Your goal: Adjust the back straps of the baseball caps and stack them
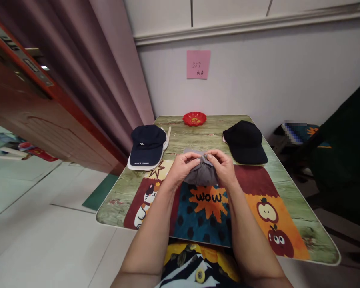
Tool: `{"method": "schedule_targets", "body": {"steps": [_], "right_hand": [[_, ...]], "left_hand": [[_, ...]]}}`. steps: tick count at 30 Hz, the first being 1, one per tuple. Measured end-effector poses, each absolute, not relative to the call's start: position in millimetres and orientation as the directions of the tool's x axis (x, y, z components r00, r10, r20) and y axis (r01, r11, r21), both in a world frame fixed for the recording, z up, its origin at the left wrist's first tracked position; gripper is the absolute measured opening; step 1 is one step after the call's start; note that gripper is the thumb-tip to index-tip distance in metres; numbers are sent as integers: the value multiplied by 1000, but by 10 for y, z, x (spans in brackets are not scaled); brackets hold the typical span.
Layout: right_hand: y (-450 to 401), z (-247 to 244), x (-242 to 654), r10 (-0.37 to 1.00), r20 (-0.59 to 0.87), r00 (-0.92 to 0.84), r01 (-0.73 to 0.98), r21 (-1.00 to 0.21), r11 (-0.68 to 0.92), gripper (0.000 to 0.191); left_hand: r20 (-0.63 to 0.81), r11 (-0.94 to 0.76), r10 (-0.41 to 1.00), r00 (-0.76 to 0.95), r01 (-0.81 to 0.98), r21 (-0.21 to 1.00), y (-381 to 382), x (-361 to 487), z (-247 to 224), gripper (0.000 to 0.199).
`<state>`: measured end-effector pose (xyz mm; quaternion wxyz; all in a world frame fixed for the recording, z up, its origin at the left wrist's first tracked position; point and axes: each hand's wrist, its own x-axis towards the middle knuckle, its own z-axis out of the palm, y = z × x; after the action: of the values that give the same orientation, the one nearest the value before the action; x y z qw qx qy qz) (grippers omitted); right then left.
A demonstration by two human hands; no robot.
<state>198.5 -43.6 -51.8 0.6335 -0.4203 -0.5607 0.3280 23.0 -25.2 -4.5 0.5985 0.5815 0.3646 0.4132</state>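
A grey cap [201,175] is held up over the middle of the table between my two hands. My left hand [183,167] pinches its upper edge from the left, thumb on the near side. From the right, my right hand [224,165] grips the same edge, its thumb close to the left one. What the fingertips do at the strap or edge is too small to make out. To the left lies a navy cap [148,140] on top of a white cap [132,167]. A black cap [246,142] rests on the right side.
Under my hands a colourful mat [202,228] covers the near part of the wood-patterned table [114,202]. A red scalloped dish [194,119] stands at the back edge. A pink note [198,65] is stuck on the wall. A door [48,116] and curtain [117,60] flank the left.
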Motion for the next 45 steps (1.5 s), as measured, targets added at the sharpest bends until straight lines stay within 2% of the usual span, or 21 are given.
{"method": "schedule_targets", "body": {"steps": [7,12,15,18,21,24,27,30,32,33,34,36,38,40,43,45], "right_hand": [[-514,-478,1893,830,515,215,259,-849,460,26],[-628,-359,1814,811,551,195,402,-800,446,20],[-674,-323,1796,822,530,210,407,-811,419,19],[-712,-301,1779,833,500,238,395,-833,388,23],[-764,-254,1734,803,531,270,488,-794,361,26],[-804,-211,1670,771,566,292,554,-757,346,28],[-783,-245,1609,803,486,345,453,-835,311,29],[-716,-353,1555,897,258,360,110,-966,234,34],[-690,-411,1534,950,117,289,-104,-983,153,39],[-692,-423,1532,961,93,262,-143,-981,134,39],[-704,-421,1536,960,112,257,-123,-981,147,38],[-755,-376,1558,924,269,272,82,-963,256,34],[-816,-304,1590,849,475,231,386,-846,369,27],[-865,-240,1618,784,603,147,614,-677,406,18],[-887,-218,1642,748,658,84,744,-541,393,12],[-871,-258,1645,760,645,79,740,-549,389,13]], "left_hand": [[113,-104,960,255,-48,993,-261,255,-159,24],[209,-217,950,233,9,976,-303,217,-151,22],[276,-300,930,243,70,951,-342,182,-132,20],[325,-374,903,281,142,916,-402,170,-115,19],[398,-471,867,299,233,851,-476,183,-101,21],[475,-540,840,261,323,777,-528,195,-100,12],[497,-551,834,239,322,770,-535,184,-120,12],[472,-514,857,208,260,818,-519,158,-157,13],[446,-480,875,186,228,847,-513,140,-181,14],[434,-466,883,180,222,857,-513,132,-190,14],[423,-455,888,179,218,863,-514,125,-197,14],[413,-448,891,188,220,867,-520,115,-202,13],[425,-465,883,201,245,851,-526,111,-198,11],[451,-495,868,207,304,814,-532,110,-191,10],[471,-523,852,229,356,774,-539,111,-188,8],[461,-523,851,251,328,787,-541,107,-194,7]]}}
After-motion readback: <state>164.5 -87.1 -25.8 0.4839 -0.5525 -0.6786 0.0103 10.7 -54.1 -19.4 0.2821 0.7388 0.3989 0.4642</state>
